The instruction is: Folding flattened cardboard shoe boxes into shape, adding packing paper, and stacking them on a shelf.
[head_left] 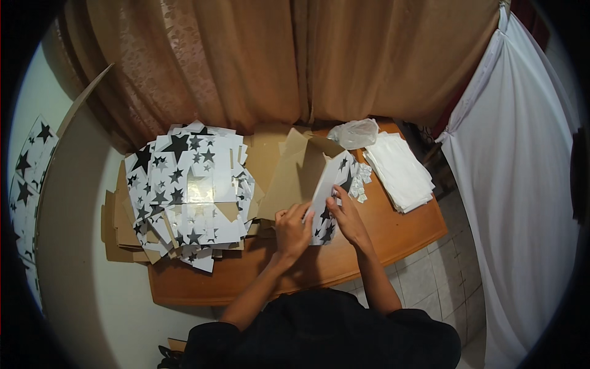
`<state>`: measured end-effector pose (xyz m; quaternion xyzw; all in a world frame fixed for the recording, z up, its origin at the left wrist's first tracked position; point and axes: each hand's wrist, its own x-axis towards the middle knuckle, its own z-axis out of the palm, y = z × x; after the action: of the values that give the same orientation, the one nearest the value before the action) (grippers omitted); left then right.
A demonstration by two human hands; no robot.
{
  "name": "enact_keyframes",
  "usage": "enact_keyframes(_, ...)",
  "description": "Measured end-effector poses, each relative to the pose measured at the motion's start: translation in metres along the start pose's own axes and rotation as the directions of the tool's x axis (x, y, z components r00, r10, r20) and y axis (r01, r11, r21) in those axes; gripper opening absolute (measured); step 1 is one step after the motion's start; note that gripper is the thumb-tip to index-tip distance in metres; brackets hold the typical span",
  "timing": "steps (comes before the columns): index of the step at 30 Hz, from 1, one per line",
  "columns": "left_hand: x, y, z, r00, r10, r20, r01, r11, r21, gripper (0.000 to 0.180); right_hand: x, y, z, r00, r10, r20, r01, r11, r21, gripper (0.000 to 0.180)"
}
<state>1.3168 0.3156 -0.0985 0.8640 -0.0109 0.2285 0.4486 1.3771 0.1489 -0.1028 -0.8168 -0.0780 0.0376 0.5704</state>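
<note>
A half-folded cardboard box (329, 184), white with black stars outside and plain brown inside, stands on the wooden table (399, 237) in front of me. My left hand (292, 230) grips its lower left edge. My right hand (345, 216) presses on its lower right side, fingers against the star-printed panel. Both forearms come in from below.
A tall heap of flat star-printed box blanks (187, 194) fills the table's left half. At the back right lie a stack of white sheets (399, 172), a clear plastic bag (354, 133) and small white pieces (359, 182). Brown curtains (276, 61) hang behind, a white cloth (516, 184) to the right.
</note>
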Motion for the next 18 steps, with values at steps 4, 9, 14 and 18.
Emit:
enact_keyframes(4, -0.017, 0.022, 0.023, 0.973, 0.216, 0.080, -0.226, 0.963, 0.147, 0.027, -0.005, -0.017, -0.004, 0.996, 0.057, -0.068, -0.066, 0.988, -0.136, 0.072)
enact_keyframes(9, -0.021, 0.046, 0.018, 0.907, 0.236, 0.348, -0.235, 0.971, -0.047, 0.031, -0.026, 0.008, -0.025, 0.984, 0.005, -0.179, -0.025, 0.994, -0.111, 0.033)
enact_keyframes(14, -0.002, 0.028, -0.013, 0.983, 0.003, 0.184, 0.036, 0.978, -0.206, 0.035, -0.058, -0.012, -0.064, 0.980, -0.067, -0.190, 0.059, 0.997, -0.049, 0.026)
enact_keyframes(18, 0.006, -0.001, -0.019, 0.980, 0.094, -0.176, -0.034, 0.948, 0.317, 0.046, -0.082, -0.016, -0.094, 0.976, 0.011, -0.215, -0.018, 0.999, -0.029, 0.026)
